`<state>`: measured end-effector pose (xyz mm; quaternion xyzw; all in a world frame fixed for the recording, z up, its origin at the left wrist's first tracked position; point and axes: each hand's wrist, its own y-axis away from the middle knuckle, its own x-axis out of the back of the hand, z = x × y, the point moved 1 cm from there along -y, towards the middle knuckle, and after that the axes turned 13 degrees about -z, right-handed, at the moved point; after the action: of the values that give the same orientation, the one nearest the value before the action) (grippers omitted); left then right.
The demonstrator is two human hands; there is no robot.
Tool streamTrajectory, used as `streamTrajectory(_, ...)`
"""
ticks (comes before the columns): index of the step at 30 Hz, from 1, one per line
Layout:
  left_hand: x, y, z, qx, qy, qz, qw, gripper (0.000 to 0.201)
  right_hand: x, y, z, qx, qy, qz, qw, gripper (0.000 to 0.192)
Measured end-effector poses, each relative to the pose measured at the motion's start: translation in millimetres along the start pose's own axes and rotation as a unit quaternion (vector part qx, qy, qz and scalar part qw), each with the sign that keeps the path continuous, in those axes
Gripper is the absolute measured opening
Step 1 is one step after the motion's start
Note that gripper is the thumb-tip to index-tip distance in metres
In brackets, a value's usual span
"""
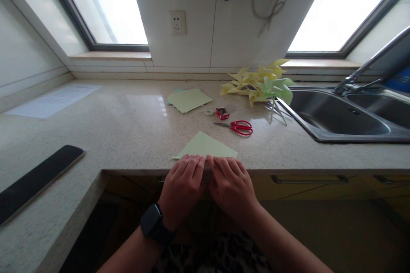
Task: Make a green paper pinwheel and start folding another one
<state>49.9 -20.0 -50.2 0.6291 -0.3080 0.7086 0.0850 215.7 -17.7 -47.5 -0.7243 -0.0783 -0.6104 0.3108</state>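
Pale green sheet (205, 145): lies flat on the counter (128, 136) by its front edge, straight ahead of the fingers (197, 162), its near side running under them. From my viewpoint its visible part is a broad triangle, far corner pointing away from the fingertips, longest line running sideways, roughly along the counter's edge. A narrow strip of that near side pokes out past the left fingers; rolled or folded, I can't tell.

Left hand (184, 181) and right hand (233, 183) sit side by side on the near side, index fingers almost meeting mid-sheet. I judge neither hand nearer; both touch. Fingers of each hand are held close together and bent over the paper. Thumbs are mostly hidden, so I can't tell whether they pinch it or only press.

Beyond the fingers, to the right, red-handled scissors (241, 128) are the closest obstacle, apart from the sheet, blades pointing left. Past those: a small red box (222, 113) and a pale ring-shaped coil (209, 112). Straight ahead and farther, a paper stack (189, 100). Far right of the fingers, yellow pinwheels (245, 80) and a green one, then the sink (339, 115). Well left, a long black slab (41, 179).
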Motion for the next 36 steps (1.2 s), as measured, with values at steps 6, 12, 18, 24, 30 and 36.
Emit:
streamTrajectory(6,-3.7,-0.8,0.7,0.003,-0.004,-0.003,1.0,0.041,-9.1,4.2,-6.2,-0.015,0.005,0.003,1.0,0.053)
streamTrajectory(12,-1.3,0.5,1.7,0.017,-0.006,-0.004,1.0,0.043,-12.3,9.3,-11.0,-0.021,0.018,0.041,0.999,0.047)
streamTrajectory(18,0.7,-0.9,1.9,0.022,0.002,-0.016,1.0,0.042,-8.4,5.2,-11.2,-0.02,0.026,0.029,0.999,0.044)
streamTrajectory(24,-0.8,-3.3,1.0,0.009,0.005,-0.025,1.0,0.043,-7.1,0.7,-9.8,-0.016,0.037,0.019,0.999,0.045)
streamTrajectory(30,-0.8,-6.2,-0.7,-0.001,0.006,-0.02,1.0,0.046,-8.1,-0.9,-8.7,-0.02,0.036,0.005,0.999,0.051)
streamTrajectory(36,-0.2,-3.1,-1.1,-0.006,0.004,-0.009,1.0,0.044,-7.9,-0.8,-8.7,-0.022,0.032,0.004,0.999,0.053)
